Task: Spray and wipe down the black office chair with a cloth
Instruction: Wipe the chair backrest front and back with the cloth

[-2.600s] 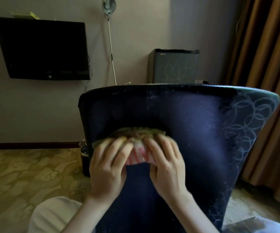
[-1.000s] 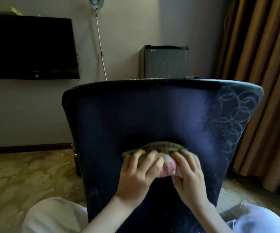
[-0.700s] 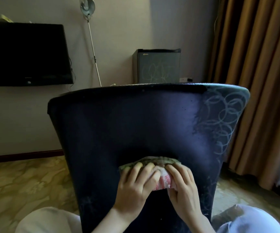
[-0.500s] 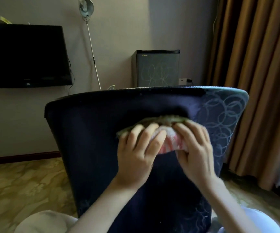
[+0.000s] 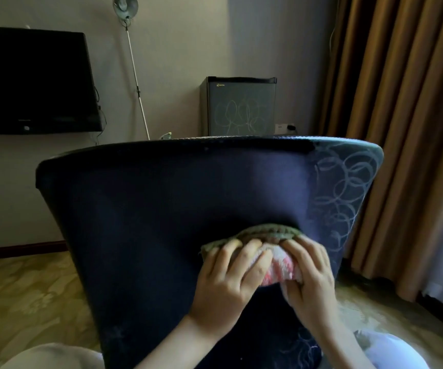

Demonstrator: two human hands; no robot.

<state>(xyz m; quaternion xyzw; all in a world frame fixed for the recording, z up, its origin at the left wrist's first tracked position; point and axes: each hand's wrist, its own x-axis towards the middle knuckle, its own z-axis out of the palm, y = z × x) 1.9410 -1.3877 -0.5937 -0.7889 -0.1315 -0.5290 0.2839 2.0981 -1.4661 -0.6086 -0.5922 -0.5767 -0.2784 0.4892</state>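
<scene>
Two hands, one cloth: my left hand (image 5: 225,286) and right hand (image 5: 309,278) sit side by side, fingers (image 5: 244,258) curled over the bunched cloth (image 5: 269,231), holding it against the back of the one black chair (image 5: 161,209), low and right of its middle. My hands hide much of the cloth; the chair's base is cut off below. Far behind are one small fridge (image 5: 241,105), one wall television (image 5: 28,81) cropped at left, and brown curtains (image 5: 401,129) at right.

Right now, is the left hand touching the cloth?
Touching. The head view shows the left hand with its fingers curled over the cloth, pressing it against the back of the black chair. No gap shows between them.
</scene>
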